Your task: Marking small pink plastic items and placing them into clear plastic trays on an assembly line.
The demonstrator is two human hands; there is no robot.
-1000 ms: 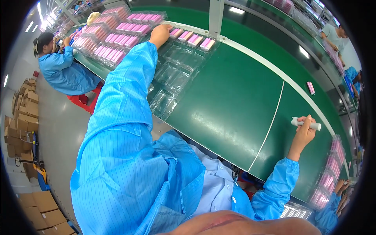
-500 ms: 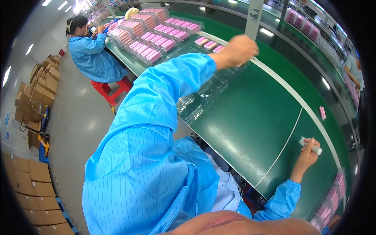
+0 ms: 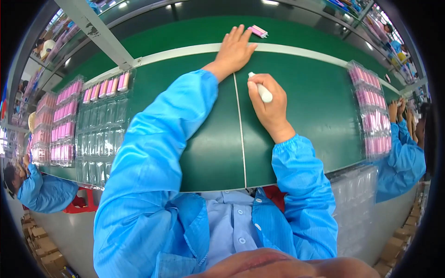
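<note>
My left hand (image 3: 234, 52) reaches over the white rail at the far side of the bench. Its fingers are stretched out and it holds nothing. By its fingertips, on the green belt, lies a small pink-and-cream block (image 3: 258, 31) with pale ends; I cannot tell if they touch. My right hand (image 3: 271, 99) is closed round a thick white pen-like tube (image 3: 265, 92), its narrower end pointing away from me. A clear compartmented tray (image 3: 103, 118) sits at the left, with several pink-and-cream blocks (image 3: 106, 87) in its far row.
A green bench top (image 3: 208, 153) with a white seam lies before me. Filled trays of pink blocks stand at the left (image 3: 64, 123) and right (image 3: 371, 109). A grey post (image 3: 99, 32) rises at the far left. Co-workers in blue sit on both sides.
The view has swung right. My left hand has gone from beside the left tray to the block on the belt, its fingers now spread. My right hand still holds the white tube.
</note>
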